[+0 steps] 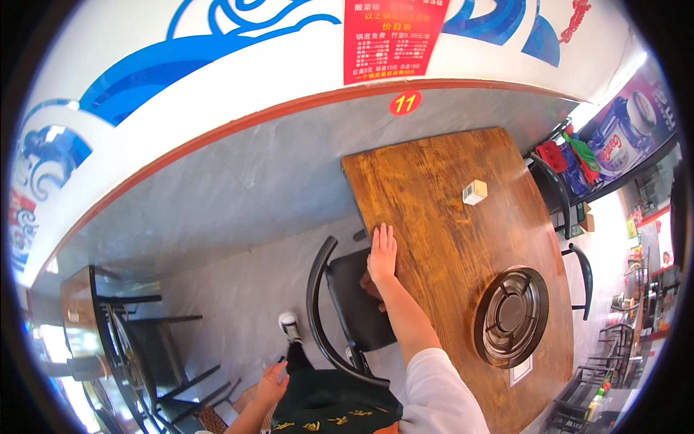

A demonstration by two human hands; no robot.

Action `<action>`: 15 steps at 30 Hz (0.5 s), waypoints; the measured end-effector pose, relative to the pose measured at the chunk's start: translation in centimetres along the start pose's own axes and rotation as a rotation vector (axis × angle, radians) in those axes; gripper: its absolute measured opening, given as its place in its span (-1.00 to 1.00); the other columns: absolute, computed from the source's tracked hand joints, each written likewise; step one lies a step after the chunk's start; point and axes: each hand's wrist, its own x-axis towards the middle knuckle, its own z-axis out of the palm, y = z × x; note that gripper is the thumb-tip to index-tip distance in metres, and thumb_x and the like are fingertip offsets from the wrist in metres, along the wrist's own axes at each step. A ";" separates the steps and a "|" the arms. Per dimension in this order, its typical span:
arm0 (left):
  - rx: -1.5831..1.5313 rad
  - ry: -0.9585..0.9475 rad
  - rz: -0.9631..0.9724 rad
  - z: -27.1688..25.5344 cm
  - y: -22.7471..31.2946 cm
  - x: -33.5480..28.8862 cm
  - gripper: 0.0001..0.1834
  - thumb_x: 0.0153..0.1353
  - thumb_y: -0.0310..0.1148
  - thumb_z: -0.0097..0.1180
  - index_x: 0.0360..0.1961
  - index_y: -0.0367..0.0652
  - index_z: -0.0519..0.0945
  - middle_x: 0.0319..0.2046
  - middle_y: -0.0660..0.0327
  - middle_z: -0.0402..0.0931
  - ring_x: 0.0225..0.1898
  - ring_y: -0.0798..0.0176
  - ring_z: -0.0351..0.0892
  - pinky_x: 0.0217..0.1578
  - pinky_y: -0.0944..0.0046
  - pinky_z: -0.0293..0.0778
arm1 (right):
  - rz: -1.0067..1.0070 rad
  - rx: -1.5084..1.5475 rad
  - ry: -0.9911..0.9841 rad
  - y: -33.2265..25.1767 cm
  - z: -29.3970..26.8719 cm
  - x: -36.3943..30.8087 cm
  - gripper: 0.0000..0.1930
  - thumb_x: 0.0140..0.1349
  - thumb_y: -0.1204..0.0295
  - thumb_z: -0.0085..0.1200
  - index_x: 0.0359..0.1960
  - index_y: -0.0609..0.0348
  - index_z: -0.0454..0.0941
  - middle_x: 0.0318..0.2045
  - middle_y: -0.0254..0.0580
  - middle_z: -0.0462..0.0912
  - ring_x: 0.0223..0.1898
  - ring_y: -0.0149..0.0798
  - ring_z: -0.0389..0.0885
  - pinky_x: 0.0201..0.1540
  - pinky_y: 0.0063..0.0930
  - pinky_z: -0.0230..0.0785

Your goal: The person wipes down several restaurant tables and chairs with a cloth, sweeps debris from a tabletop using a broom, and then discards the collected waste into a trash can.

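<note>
My right hand [383, 254] lies open, fingers extended, on the left edge of the wooden table [434, 210], right of centre. Left hand [271, 385], lower left: grip, cannot tell. Risk: my careless step could knock the black chair [359, 300], centre, tableward.

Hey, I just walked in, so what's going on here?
One person stands by a wooden table with both hands in view. The right hand is laid on the table's near-left edge, fingers stretched out. The left hand hangs low by the apron; I can't tell whether it holds anything. A black chair stands beside the table. On the tabletop are a small pale box and a round burner.
</note>
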 end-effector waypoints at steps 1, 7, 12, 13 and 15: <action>-0.050 -0.038 -0.005 -0.3 0.5 2.0 -0.59 0.06 -0.38 0.08 0.00 -0.11 0.43 -0.10 0.03 0.44 -0.11 -0.04 0.47 -0.11 0.15 0.43 | 0.008 -0.028 0.021 0.1 1.0 2.1 -0.25 -0.11 0.54 0.09 0.20 0.35 0.07 0.28 0.07 -0.02 0.33 0.07 -0.10 0.29 -0.12 -0.11; 0.003 -0.260 0.139 -3.8 -3.9 14.7 -0.62 0.06 -0.38 0.08 -0.03 -0.11 0.45 -0.12 0.04 0.45 -0.12 0.00 0.47 -0.11 0.15 0.41 | 0.102 -0.020 0.046 -5.6 3.2 15.0 -0.47 0.15 0.53 -0.16 0.20 0.29 0.13 0.28 -0.01 0.04 0.33 -0.03 -0.06 0.29 -0.17 -0.09; -0.214 -0.294 0.103 -6.5 -1.7 24.9 -0.50 0.09 -0.29 0.15 0.08 -0.12 0.37 -0.12 0.03 0.47 -0.14 0.11 0.52 -0.31 0.21 0.52 | 0.073 -0.044 -0.080 -7.3 3.0 21.3 -0.42 0.12 0.35 -0.01 0.20 0.20 0.17 0.29 -0.17 0.04 0.33 -0.08 -0.07 0.28 -0.19 -0.08; -0.270 -0.368 0.070 -5.9 -0.8 26.2 -0.42 0.08 -0.25 0.17 0.13 -0.14 0.32 -0.09 0.02 0.46 -0.11 0.13 0.51 -0.28 0.21 0.50 | 0.016 -0.093 -0.084 -6.6 2.7 20.7 -0.44 0.11 0.32 0.00 0.18 0.17 0.23 0.29 -0.22 0.04 0.33 -0.10 -0.07 0.28 -0.19 -0.08; -0.308 -0.466 0.036 -4.1 0.8 27.4 -0.24 0.03 -0.21 0.23 0.22 -0.17 0.17 -0.04 0.00 0.43 -0.06 0.16 0.48 -0.22 0.22 0.46 | -0.133 -0.232 -0.179 -6.0 1.7 18.5 -0.51 0.10 0.29 0.01 0.10 0.13 0.34 0.28 -0.29 0.06 0.33 -0.13 -0.07 0.29 -0.19 -0.08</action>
